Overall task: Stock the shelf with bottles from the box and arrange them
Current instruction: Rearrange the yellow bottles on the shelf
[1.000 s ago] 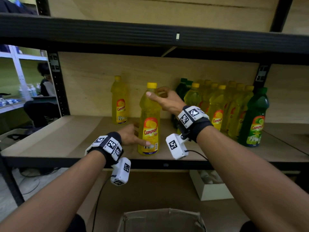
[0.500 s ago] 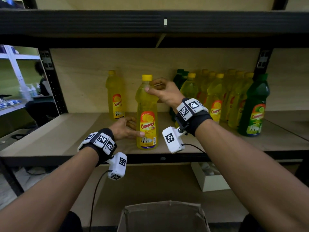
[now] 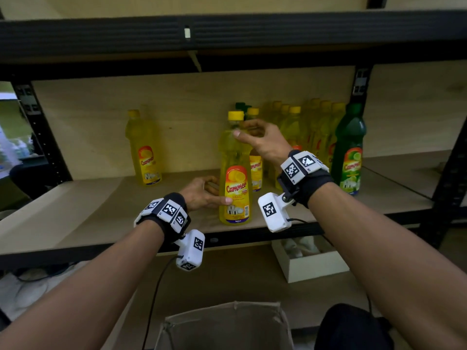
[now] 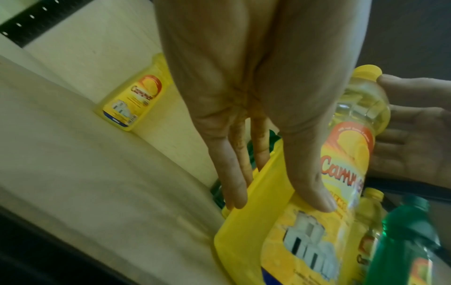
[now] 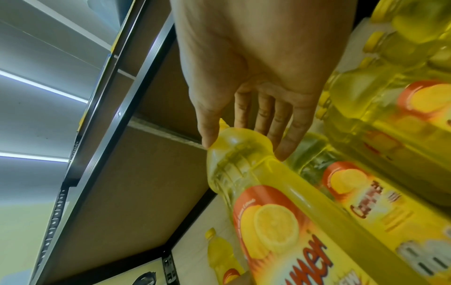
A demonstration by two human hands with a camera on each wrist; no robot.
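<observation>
Both hands grip the yellow bottle point(image 3: 235, 173) labelled "Cammer": right hand point(image 3: 260, 142) round its neck, left hand point(image 3: 202, 193) low, label's small print seemingly "Lemon".

A bottle point(image 3: 235, 173) stands near the front edge of the shelf point(image 3: 101, 210), 1 lone bottle point(image 3: 144, 150) behind to its left against the back panel point(image 3: 189, 97), a cluster of bottles point(image 3: 313, 127) behind to its right, the box point(image 3: 227, 324) below in front.
</observation>
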